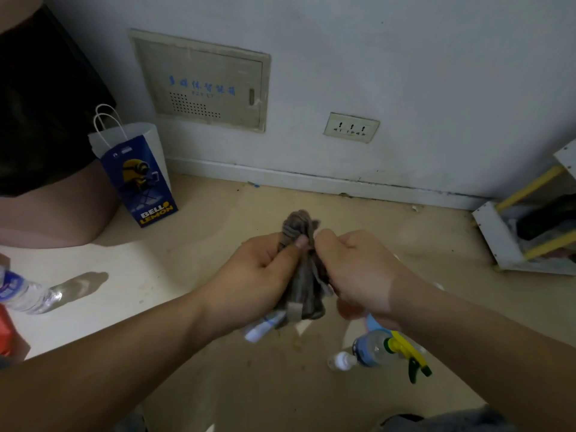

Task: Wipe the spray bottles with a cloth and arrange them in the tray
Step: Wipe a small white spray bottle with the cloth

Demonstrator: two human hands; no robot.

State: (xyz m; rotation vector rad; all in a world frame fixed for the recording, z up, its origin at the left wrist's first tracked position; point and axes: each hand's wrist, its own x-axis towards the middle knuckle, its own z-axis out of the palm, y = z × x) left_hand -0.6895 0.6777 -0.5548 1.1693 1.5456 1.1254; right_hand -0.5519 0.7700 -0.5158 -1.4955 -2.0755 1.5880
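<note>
A grey-brown cloth (304, 275) is bunched up between both hands, above the beige floor. My left hand (263, 272) grips its left side, thumb pressed on the folds, and a white bottle (265, 327) with blue print sticks out below that hand, wrapped by the cloth. My right hand (355, 269) pinches the cloth's right side with curled fingers. On the floor under my right forearm lies a clear spray bottle (378, 349) with a yellow and green trigger head. Beside it lies a small clear bottle (341, 360) with a white cap.
A blue and white paper bag (137, 169) stands by the wall at left. A plastic water bottle (21, 291) lies at the far left edge. A white rack (511, 241) with yellow bars stands at the right. A wall socket (351, 127) sits above the skirting.
</note>
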